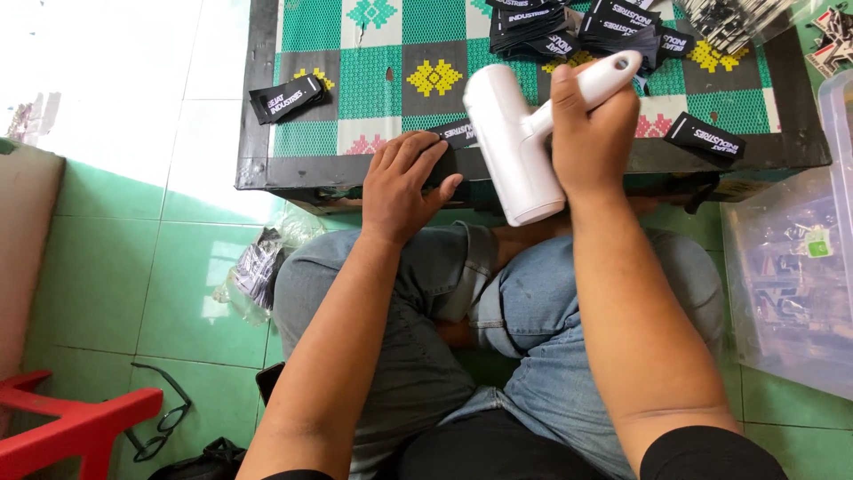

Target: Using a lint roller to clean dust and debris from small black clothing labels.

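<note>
Mid-press step: right hand [591, 116] clamped on white handheld tool [515, 142], left hand [404, 182] flat (fingers spread) pinning black label [455, 135] at table edge [355, 169]; next, probably, tool head down onto label.

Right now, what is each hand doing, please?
Left hand: open, flat on a black label at the table edge.
Right hand: closed, holding a white roller tool.
</note>
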